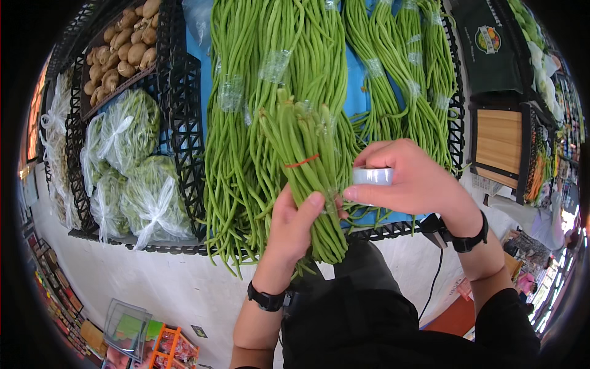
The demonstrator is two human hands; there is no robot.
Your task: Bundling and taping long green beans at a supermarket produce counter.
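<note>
My left hand (295,221) grips a bundle of green yard-long beans (304,180), cut ends pointing away from me. A red band (302,161) circles the bundle above my thumb. Between the fingers and thumb of my right hand (405,175) is a roll of clear tape (372,176), just right of the bundle. Clear tape (329,200) lies against the bundle's right side; whether it still joins the roll I cannot tell. Beneath and beyond lie more long beans (276,27), many bunches bound with clear tape (276,64).
Black plastic crates (179,110) frame the display, which has a blue lining (357,87). Bagged greens (152,198) and a tray of brown mushrooms (122,50) stand at left. A dark printed panel (488,46) and a wooden-panelled stand (498,138) are at right.
</note>
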